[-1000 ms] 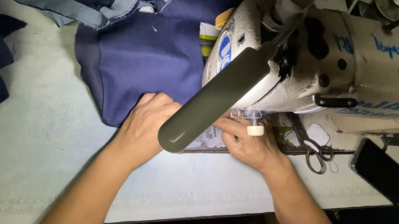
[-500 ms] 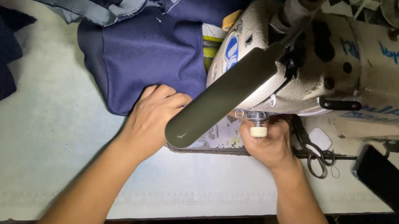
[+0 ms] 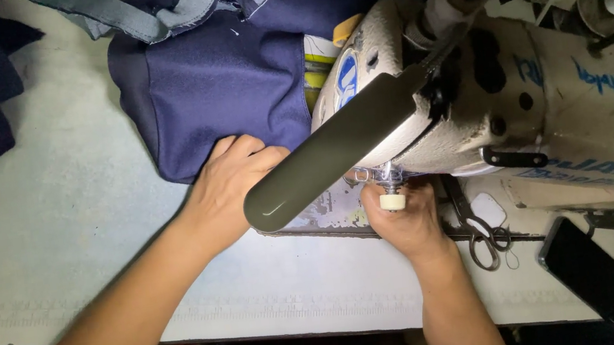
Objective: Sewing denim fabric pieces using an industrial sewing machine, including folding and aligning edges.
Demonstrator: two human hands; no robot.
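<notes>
Hands (image 3: 234, 190) on pale worn sewing table (image 3: 57, 253).

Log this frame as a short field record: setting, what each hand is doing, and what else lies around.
setting: pale worktable with an off-white industrial sewing machine, seen from above
left hand: flat on the folded navy fabric, at its near edge
right hand: by the needle area, below the machine head, a small white cap at the fingertips; grip unclear
lamp: dark green lamp arm crosses above both hands
nearby: scissors and a black phone to the right of the right hand
</notes>
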